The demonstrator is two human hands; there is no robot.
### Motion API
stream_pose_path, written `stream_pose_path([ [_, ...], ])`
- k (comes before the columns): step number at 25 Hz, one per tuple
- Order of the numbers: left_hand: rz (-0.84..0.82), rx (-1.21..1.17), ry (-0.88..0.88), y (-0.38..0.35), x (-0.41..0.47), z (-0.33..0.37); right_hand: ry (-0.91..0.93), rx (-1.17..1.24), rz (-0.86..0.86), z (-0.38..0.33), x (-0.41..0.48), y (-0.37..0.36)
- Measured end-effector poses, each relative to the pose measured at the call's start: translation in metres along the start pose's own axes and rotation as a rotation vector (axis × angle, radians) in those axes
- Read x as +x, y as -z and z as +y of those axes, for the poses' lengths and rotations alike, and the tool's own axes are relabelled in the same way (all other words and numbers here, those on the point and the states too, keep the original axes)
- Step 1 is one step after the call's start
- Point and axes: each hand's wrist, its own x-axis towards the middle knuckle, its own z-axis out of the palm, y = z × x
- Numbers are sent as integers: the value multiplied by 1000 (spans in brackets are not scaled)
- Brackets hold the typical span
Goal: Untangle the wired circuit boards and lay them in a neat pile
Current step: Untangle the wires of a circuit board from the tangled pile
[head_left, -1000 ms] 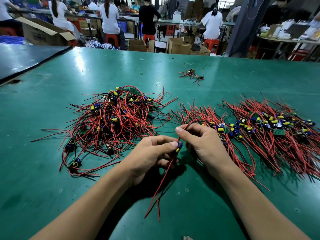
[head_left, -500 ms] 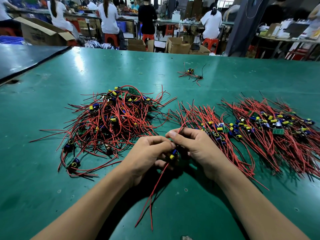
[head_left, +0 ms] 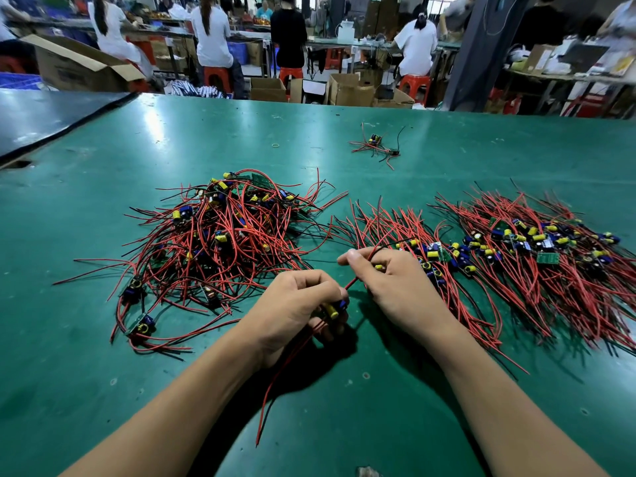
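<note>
My left hand [head_left: 296, 304] grips a small circuit board [head_left: 334, 308] with a yellow capacitor, its red and black wires trailing down toward me. My right hand [head_left: 395, 284] pinches the upper wires of that board between thumb and fingers. A tangled heap of wired boards [head_left: 220, 242] lies to the left on the green table [head_left: 103, 390]. To the right lies a combed-out pile of boards [head_left: 433, 256] with wires fanned out, and a larger laid-out pile [head_left: 543, 246] sits beyond it.
A few stray wired boards [head_left: 377, 146] lie farther back on the table, with a rubber band [head_left: 276, 145] to their left. A black mat [head_left: 44, 115] covers the far left. People work at benches behind, among cardboard boxes [head_left: 347, 89] and red stools.
My hands have drawn slightly apart, stretching the red wire between them. The held board now shows under my left fingers, and its lower wires have swung a little to the left.
</note>
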Motion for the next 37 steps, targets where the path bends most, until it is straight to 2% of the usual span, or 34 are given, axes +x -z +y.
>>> stream_pose_path([
  [4, -13, 12, 22, 0, 0, 0, 9, 5, 64, 4, 0, -5],
  [9, -25, 7, -4, -2, -1, -2, -74, 332, -41, 4, -1, -10],
  [13, 26, -5, -29, -3, 0, -9, -85, 374, -93, -1, -6, -15],
  [18, 38, -33, -58, -2, 0, -11, -225, 511, -239, -2, -10, -17],
  [20, 48, -45, -59, -2, 1, -10, -196, 414, -236, -1, -7, -14],
  [24, 46, -94, -40, -5, 1, -8, -28, -60, -29, 6, 3, 0],
  [30, 2, -83, -34, -5, 1, -7, 69, -190, 254, 17, 10, 9],
  [32, -6, -70, -27, -4, 0, -6, 13, -71, 220, 19, 11, 8],
  [35, -13, -47, -18, -3, -1, -6, -181, 410, 36, 16, 10, 4],
  [37, 9, -49, -22, -5, -1, -8, -238, 593, -19, 12, 10, 1],
])
